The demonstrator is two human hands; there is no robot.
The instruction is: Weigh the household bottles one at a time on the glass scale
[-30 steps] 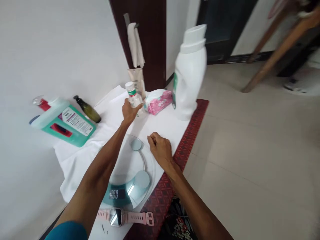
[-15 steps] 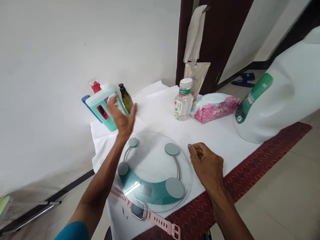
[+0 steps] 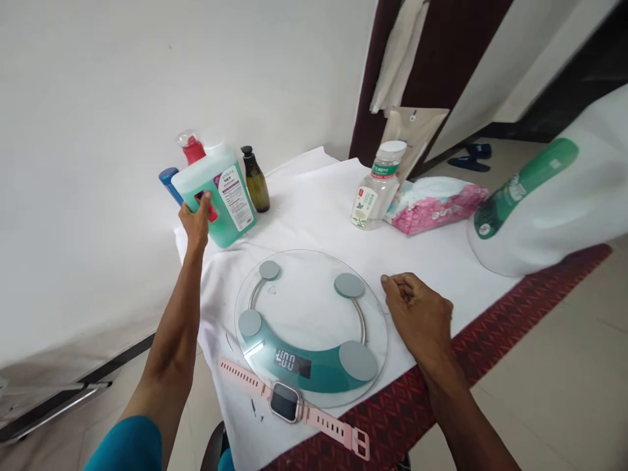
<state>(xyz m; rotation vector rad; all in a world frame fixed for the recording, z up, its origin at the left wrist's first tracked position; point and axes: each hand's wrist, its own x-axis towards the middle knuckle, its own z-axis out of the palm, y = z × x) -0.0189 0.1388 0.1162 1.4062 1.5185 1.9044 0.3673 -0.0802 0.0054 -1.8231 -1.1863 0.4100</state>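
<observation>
My left hand (image 3: 196,222) is at the left side of a large clear bottle of green liquid (image 3: 223,229), its thumb in front and its other fingers mostly hidden behind the edge. The bottle has a white label and stands on the white cloth. My right hand (image 3: 419,314) is loosely curled into a fist beside the round glass bathroom scale (image 3: 299,307), with nothing visible in it. The scale's display is lit and seems to read 0.0. A pink-strapped smartwatch (image 3: 285,401) lies at the scale's near edge.
Behind the green bottle are a red-topped bottle (image 3: 193,150) and a blue handle (image 3: 169,180). A dark olive pump bottle (image 3: 258,186) stands right of it. Farther right are a clear jar (image 3: 370,196), a beige pouch (image 3: 417,131), a tissue pack (image 3: 432,212) and a big white jug (image 3: 549,203).
My left hand has moved left and down from in front of the green bottle, closing on its left side. The scale's display has lit up. My right hand keeps its curled pose.
</observation>
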